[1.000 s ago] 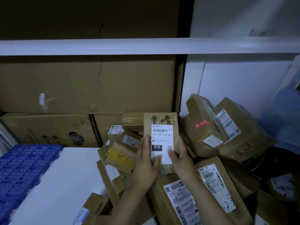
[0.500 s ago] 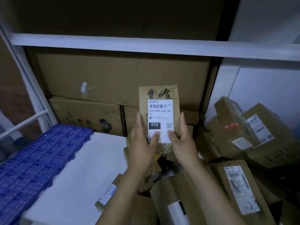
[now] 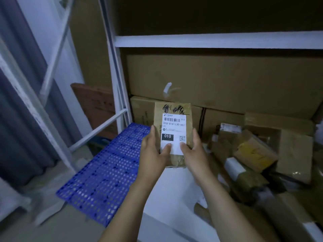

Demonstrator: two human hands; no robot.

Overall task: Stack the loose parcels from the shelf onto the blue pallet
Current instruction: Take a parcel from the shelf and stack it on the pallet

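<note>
Hands come first: the left hand (image 3: 153, 154) and the right hand (image 3: 194, 152) hold one small brown parcel (image 3: 173, 126) between them. Their fingers (image 3: 153, 135) wrap its sides and the thumbs press its white label. The parcel is up in the air, above where the white shelf (image 3: 174, 198) meets the blue pallet (image 3: 104, 172). More parcels (image 3: 253, 151) lie heaped on the right. Big boxes (image 3: 218, 79) stand behind.

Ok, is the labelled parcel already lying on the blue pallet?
No, the left hand and right hand hold the labelled parcel up by its lower edges, beside the blue pallet.
</note>
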